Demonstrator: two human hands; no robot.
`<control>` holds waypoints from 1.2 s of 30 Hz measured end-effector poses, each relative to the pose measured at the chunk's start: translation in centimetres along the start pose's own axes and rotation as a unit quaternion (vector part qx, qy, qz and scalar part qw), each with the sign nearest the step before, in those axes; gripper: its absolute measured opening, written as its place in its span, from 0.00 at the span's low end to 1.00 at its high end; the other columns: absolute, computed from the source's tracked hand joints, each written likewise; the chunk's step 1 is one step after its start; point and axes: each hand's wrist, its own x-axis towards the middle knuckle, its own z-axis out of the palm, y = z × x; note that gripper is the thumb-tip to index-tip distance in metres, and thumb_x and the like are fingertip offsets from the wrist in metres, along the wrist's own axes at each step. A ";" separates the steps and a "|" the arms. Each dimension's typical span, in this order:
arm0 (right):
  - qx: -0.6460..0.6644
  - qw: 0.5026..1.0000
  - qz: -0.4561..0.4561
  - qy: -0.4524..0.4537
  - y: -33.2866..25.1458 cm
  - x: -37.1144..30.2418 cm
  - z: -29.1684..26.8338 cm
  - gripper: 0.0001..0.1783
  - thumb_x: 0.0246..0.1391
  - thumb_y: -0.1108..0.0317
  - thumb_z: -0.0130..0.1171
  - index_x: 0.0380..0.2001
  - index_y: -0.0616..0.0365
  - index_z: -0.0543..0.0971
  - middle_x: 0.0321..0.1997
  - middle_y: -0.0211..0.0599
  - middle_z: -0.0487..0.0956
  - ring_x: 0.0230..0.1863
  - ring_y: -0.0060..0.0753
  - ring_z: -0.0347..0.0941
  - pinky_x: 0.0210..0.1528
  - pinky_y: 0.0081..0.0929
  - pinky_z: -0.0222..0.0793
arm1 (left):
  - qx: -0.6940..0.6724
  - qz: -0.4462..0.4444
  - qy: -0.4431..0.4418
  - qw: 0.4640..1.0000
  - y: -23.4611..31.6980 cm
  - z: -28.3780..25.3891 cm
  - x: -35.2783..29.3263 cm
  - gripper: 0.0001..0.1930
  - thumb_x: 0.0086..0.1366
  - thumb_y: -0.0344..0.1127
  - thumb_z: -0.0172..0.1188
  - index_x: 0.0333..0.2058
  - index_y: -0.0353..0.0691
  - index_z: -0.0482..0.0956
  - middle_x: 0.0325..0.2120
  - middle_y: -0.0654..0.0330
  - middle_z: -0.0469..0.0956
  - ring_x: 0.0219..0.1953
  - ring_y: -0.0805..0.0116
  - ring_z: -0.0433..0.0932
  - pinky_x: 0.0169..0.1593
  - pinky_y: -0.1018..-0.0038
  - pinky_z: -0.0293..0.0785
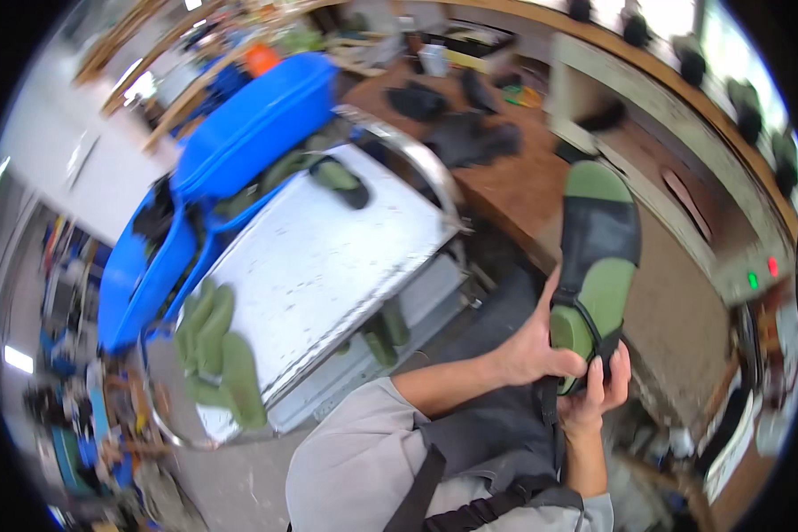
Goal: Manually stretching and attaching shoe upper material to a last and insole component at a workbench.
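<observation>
A green shoe last (pixel 594 293) with a black sandal upper (pixel 601 232) fitted round it is held up at the right, its toe pointing away from me. My left hand (pixel 534 348) grips the heel end from the left, thumb across the green surface. At the same heel, my right hand (pixel 599 390) has its fingers closed on the black strap (pixel 608 344) and the last's lower right side. The undersides of the fingers are partly hidden behind the last.
On my left stands a white-topped metal cart (pixel 328 257), carrying several green lasts (pixel 217 355) and one last with a black upper (pixel 341 182). Blue tubs (pixel 257 124) stand behind it. Black pieces (pixel 470 133) lie on a brown bench; a machine (pixel 683 177) with red and green lights is at right.
</observation>
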 end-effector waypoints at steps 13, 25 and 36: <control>0.306 0.869 0.264 -0.287 0.4 -1.6 6.1 0.16 0.48 0.74 0.64 0.42 0.63 0.75 0.42 0.43 0.74 0.35 0.35 0.74 0.40 0.25 0.71 | 0.240 -0.052 0.602 0.760 15.6 -32.7 -8.4 0.22 0.47 0.33 0.61 0.40 0.26 0.73 0.35 0.53 0.77 0.34 0.66 0.75 0.36 0.70 0.72; 0.316 0.819 0.324 -0.353 1.9 -5.1 7.8 0.10 0.55 0.73 0.59 0.39 0.66 0.76 0.33 0.34 0.74 0.34 0.24 0.71 0.38 0.20 0.67 | 0.695 -0.162 0.529 0.459 16.6 -24.7 -19.1 0.35 0.54 0.49 0.63 0.52 0.26 0.67 0.54 0.39 0.67 0.56 0.44 0.66 0.60 0.60 0.62; 0.428 0.691 0.487 -0.319 0.7 -11.2 6.9 0.11 0.58 0.69 0.58 0.41 0.64 0.77 0.30 0.26 0.76 0.29 0.16 0.71 0.36 0.15 0.68 | 0.562 -0.322 0.659 0.383 19.6 -12.6 -40.0 0.32 0.52 0.48 0.62 0.52 0.33 0.70 0.46 0.39 0.71 0.48 0.41 0.73 0.51 0.58 0.69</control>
